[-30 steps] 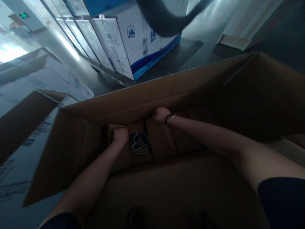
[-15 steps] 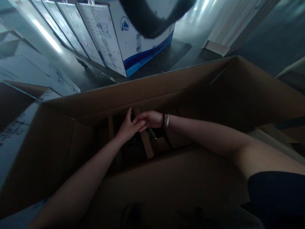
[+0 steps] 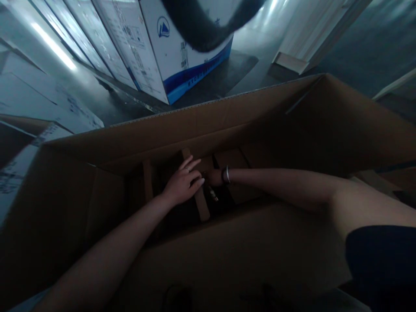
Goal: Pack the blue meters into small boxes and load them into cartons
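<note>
Both my arms reach down into a large open cardboard box. My left hand lies with fingers stretched out on an upright cardboard divider inside the box. My right hand, with bracelets on the wrist, is mostly hidden behind the left hand and the divider, low in a dark compartment. A small metallic thing shows just below it; whether the hand holds it cannot be made out. The box's inside is very dark.
White cartons with blue print stand beyond the box at the upper left. More printed cartons lie at the left. A dark floor runs behind the box. A dark curved object hangs at the top edge.
My hands left the small inner box's flaps and came together at the divider. The left hand now rests flat on it, the right has sunk lower behind it. The coiled cable is hidden.
</note>
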{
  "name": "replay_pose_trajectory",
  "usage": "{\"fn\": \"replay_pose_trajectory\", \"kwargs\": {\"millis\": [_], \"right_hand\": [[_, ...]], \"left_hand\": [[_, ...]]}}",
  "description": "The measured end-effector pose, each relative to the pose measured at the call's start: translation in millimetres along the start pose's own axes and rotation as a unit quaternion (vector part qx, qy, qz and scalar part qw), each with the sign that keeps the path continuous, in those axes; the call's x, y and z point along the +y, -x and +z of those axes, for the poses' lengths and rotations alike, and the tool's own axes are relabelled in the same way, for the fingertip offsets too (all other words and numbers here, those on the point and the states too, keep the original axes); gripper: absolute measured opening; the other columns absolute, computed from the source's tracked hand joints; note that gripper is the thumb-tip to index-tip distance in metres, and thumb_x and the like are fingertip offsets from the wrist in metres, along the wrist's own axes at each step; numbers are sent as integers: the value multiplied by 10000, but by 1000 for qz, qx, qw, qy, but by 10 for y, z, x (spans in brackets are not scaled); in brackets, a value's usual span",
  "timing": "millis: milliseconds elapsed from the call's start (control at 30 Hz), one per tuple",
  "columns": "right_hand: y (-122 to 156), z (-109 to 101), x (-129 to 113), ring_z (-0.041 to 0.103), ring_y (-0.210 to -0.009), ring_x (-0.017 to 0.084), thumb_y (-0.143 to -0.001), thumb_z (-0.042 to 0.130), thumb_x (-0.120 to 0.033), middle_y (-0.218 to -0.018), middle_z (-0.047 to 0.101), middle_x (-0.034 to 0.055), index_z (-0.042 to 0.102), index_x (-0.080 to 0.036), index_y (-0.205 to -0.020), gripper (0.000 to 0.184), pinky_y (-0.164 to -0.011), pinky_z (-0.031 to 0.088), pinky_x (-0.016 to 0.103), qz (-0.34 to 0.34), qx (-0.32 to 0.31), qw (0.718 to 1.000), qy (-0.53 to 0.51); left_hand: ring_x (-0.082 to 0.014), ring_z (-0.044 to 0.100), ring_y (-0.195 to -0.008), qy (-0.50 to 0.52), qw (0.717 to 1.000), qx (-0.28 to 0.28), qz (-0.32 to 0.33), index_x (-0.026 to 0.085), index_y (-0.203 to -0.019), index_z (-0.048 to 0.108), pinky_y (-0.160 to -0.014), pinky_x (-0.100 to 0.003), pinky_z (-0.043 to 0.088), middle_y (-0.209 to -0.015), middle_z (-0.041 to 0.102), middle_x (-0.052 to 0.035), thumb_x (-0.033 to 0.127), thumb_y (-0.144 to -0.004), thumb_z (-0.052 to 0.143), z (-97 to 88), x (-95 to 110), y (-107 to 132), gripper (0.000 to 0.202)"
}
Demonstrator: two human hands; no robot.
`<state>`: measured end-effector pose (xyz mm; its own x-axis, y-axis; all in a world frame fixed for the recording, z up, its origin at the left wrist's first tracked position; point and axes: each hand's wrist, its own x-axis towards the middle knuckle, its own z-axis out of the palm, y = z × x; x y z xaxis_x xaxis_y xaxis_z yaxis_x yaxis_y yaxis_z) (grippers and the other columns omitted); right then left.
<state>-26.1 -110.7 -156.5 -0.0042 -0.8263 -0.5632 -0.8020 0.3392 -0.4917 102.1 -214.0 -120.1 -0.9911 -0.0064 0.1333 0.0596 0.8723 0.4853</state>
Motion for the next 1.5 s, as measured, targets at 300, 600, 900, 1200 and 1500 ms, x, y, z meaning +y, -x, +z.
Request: {"fn": "replay_pose_trajectory", "kwargs": {"millis": [300,600,900,1200,1500], "right_hand": [[213,-679,738,553,-1023,248,-815,386,-143,-1085,606,144,628,-99,-1055,343,-869,419,327,194,174,957,129],[32,-531,1080,552,-1043,212,-886,327,-294,-1138,584,125,583,-107,-1133,402,-869,421,280,196,95,967,131],[174,-489,818,593,-948,260,-849,336,-462,-981,634,193,657,-83,-992,517,-761,458,296,227,187,940,175],[268,-521,714,564,-992,305,-841,401,-453,-1032,605,219,651,-76,-990,476,-814,434,383,232,128,939,219],[286,-1109,806,602,-779,215,-689,600,-549,-759,647,101,665,-45,-809,522,-758,439,323,215,-69,969,99]], "left_hand": [[-246,247,-1287,-6,999,33,3,171,-719,592,-1005,-482,319,-1222,511,-80,279,-847,414,84,-65,-11,244],[-250,268,-1274,-18,999,31,-14,168,-689,584,-997,-487,324,-1173,537,-87,282,-841,410,94,5,-62,258],[-253,268,-1274,-20,998,54,14,165,-669,579,-989,-455,348,-1145,541,-94,233,-833,415,141,36,66,242],[-258,261,-1274,-2,999,35,19,161,-669,582,-997,-456,337,-1136,541,-87,253,-837,418,149,37,14,252],[-258,267,-1271,19,999,37,19,160,-665,576,-993,-451,340,-1115,546,-81,254,-833,428,166,26,15,243]]}}
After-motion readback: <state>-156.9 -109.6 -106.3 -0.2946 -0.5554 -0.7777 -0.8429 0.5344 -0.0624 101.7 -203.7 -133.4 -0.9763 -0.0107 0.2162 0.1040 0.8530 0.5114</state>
